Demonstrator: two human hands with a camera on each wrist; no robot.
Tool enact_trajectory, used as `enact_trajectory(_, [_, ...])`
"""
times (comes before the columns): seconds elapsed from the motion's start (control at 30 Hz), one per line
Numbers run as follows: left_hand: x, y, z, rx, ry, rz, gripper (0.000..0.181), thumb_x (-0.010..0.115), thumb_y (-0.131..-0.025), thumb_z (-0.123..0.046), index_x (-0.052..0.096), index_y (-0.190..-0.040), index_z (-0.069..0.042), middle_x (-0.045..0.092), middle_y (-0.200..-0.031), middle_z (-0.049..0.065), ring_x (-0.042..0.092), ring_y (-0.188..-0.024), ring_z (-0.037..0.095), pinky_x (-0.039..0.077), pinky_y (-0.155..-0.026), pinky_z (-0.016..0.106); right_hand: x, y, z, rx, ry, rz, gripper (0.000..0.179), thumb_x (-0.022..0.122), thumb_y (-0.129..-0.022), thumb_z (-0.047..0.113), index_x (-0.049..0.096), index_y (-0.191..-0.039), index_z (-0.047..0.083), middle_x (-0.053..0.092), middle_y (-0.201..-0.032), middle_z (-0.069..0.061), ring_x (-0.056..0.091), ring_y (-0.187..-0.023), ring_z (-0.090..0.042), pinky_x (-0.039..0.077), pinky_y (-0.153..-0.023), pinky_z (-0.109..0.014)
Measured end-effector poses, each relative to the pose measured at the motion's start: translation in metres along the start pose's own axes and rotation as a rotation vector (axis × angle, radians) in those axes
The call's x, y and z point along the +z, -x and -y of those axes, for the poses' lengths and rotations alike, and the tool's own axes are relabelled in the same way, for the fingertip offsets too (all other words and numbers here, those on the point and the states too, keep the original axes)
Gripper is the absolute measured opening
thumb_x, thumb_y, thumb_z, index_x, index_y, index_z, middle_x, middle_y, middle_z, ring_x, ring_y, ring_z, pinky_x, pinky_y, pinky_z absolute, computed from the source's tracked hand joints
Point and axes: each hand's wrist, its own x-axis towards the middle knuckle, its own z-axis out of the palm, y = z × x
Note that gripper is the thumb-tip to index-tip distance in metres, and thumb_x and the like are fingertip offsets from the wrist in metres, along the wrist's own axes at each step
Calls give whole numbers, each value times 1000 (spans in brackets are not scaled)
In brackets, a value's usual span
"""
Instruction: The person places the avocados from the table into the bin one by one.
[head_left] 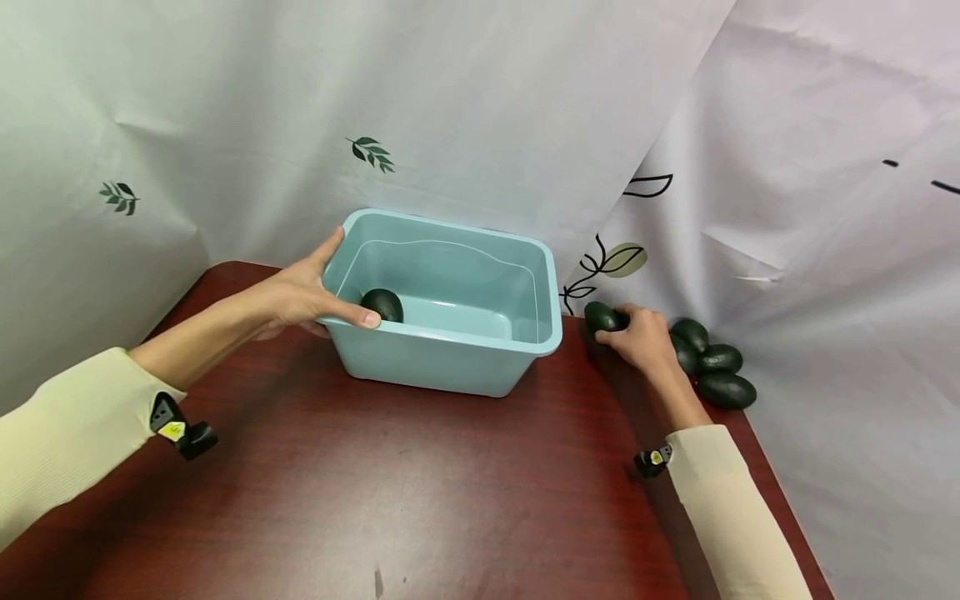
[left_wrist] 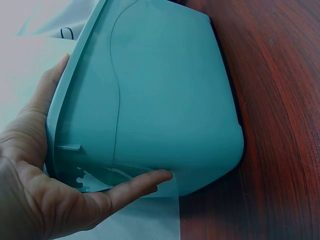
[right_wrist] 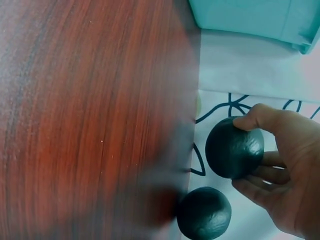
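Observation:
A light blue plastic tub [head_left: 442, 362] stands upright at the back of the table. My left hand [head_left: 303, 292] grips its left end, the thumb lying over the front rim; the left wrist view shows the hand [left_wrist: 55, 190] spread around the tub's corner [left_wrist: 165, 95]. One dark green avocado [head_left: 382, 305] lies inside, at the left. Right of the tub, my right hand [head_left: 645, 336] holds another avocado [head_left: 602, 317] between thumb and fingers, seen closely as an avocado [right_wrist: 234, 148] in the right wrist view. Several avocados [head_left: 720, 359] lie together just beyond that hand.
The dark red wooden table [head_left: 450, 483] ends at a right edge close to the loose avocados. A pale cloth [head_left: 480, 108] with leaf prints hangs behind the tub and along the sides. Each sleeve carries a small black wrist device [head_left: 180, 427].

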Motion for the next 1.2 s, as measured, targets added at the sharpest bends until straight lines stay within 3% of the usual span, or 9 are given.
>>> enact_trajectory(0.5, [1, -1, 1, 5, 12, 4, 154, 98, -90, -28, -31, -172, -49, 12, -186, 23, 37, -163, 49, 61, -107, 72, -12, 2, 6, 12, -25, -29, 67, 86, -93, 33, 69, -148, -1, 68, -148, -34, 56, -139, -62, 48, -118, -71])
enact_trajectory(1.2, [0, 0, -1, -8, -4, 4, 155, 98, -90, -30, -33, -172, -48, 5, -188, 23, 35, -164, 50, 61, -107, 71, -35, -1, 19, -50, -38, -116, 62, 88, -89, 30, 75, -142, 0, 77, -135, -29, 72, -115, -48, 60, -99, -62])
